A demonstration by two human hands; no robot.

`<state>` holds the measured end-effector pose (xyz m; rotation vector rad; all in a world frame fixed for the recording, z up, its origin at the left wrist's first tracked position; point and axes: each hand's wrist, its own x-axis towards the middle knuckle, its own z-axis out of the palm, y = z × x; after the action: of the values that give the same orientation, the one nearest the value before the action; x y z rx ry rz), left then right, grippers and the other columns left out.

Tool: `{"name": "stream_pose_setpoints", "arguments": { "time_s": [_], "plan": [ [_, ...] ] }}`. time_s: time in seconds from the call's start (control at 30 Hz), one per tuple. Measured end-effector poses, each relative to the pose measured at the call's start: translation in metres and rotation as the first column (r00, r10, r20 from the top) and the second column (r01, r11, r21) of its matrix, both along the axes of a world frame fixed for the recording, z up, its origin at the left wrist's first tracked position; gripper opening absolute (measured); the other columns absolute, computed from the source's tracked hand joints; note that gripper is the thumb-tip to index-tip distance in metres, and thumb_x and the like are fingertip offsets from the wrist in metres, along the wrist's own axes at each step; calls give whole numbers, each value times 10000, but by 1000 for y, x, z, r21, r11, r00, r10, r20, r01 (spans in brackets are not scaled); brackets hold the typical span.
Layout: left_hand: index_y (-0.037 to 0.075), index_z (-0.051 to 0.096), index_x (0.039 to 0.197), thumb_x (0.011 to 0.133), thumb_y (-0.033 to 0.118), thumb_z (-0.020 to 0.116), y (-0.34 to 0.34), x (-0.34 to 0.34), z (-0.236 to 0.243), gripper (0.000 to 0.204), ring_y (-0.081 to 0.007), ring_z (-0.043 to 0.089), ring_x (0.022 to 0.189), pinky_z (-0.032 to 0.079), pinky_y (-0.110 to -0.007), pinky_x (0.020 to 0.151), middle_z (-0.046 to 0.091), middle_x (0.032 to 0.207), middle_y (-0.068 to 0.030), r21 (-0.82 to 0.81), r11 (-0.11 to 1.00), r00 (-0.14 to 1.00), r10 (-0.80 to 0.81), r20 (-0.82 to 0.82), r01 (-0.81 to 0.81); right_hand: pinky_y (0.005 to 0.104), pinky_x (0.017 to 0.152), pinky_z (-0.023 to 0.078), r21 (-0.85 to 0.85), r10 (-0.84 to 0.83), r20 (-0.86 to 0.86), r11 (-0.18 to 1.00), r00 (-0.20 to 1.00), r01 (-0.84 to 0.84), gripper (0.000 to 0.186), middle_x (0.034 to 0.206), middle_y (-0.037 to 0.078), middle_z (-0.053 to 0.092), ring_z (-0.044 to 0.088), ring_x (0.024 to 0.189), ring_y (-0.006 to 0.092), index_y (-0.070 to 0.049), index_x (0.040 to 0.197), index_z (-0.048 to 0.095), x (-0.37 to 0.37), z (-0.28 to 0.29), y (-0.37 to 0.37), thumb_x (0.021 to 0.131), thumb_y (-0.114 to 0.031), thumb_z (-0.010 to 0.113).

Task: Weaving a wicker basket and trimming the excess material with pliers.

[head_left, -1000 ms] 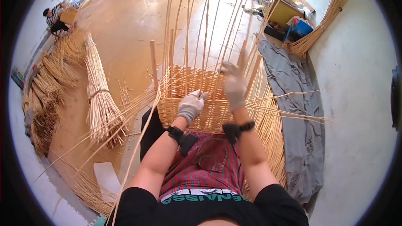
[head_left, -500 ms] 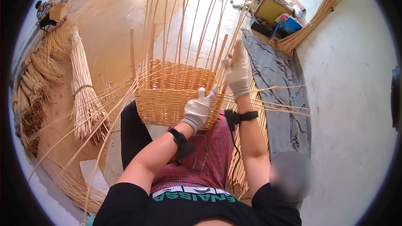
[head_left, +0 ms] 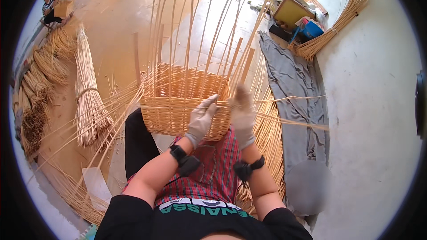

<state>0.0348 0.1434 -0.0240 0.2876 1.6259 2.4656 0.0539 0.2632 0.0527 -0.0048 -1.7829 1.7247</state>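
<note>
A half-woven wicker basket [head_left: 178, 122] rests on my lap, tall upright stakes [head_left: 191, 35] rising from its walls. My gloved left hand [head_left: 202, 118] is closed on the front wall near its right end, thumb and fingers at the top woven edge. Beside the basket's right front corner is my gloved right hand [head_left: 243, 118]. Motion smears its fingers, so whether they grip a rod does not show. Loose weaving rods [head_left: 289, 123] stick out to the right past this hand, and more spread from the left corner. Flat wooden slats [head_left: 248, 64] stand at the basket's corners.
On the floor at left lies a tied bundle of pale rods [head_left: 86, 89], with darker bundles [head_left: 38, 93] beyond. More rods [head_left: 269, 151] and a grey cloth [head_left: 293, 89] lie along the right wall. A blue bucket [head_left: 312, 29] stands far right. Another person [head_left: 51, 11] sits far left.
My right hand has come down from beside the upright stakes to the basket's right front corner. The left hand has shifted slightly left and down, staying at the front wall.
</note>
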Motion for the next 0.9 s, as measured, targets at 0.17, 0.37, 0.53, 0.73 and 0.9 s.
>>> {"name": "stream_pose_setpoints", "arguments": {
  "time_s": [0.17,0.37,0.53,0.73,0.9],
  "plan": [
    [-4,663,1232,1068,29,550,-31,-12,4,203,-187,729,977,616,-322,881,745,1133,-83,209,968,983,109,147,-139,395,916,542,310,5,622,917,783,-252,380,1100,157,723,692,1032,321,-17,1118,675,-31,-24,71,847,-223,843],
    [30,710,1109,1012,59,642,31,-75,98,123,-186,693,780,563,-309,736,759,943,-112,-445,811,893,195,-407,-380,478,762,524,835,-575,149,509,804,210,282,887,129,645,668,854,344,-102,891,639,-26,-39,25,863,-341,786],
    [79,706,1148,968,54,620,61,-93,97,201,-353,730,855,559,-451,745,758,942,-162,-547,618,755,121,-644,-565,491,762,534,877,-689,157,427,708,221,268,945,133,651,679,877,358,-105,962,611,-44,-49,29,904,-347,712],
    [77,662,1243,991,122,583,81,-104,132,269,-384,714,931,563,-459,800,749,1039,-176,-719,594,898,13,-439,-360,496,718,550,886,-705,3,331,710,325,223,946,117,653,687,862,350,-120,970,605,-44,-74,35,875,-290,712],
    [58,465,1499,1106,240,458,87,-117,84,432,-353,685,1150,551,-445,976,644,1357,-231,307,881,868,-437,235,361,504,717,570,889,-759,267,431,593,152,220,965,128,689,715,877,366,-123,1030,633,-41,-55,22,878,-271,694]
  ]
}}
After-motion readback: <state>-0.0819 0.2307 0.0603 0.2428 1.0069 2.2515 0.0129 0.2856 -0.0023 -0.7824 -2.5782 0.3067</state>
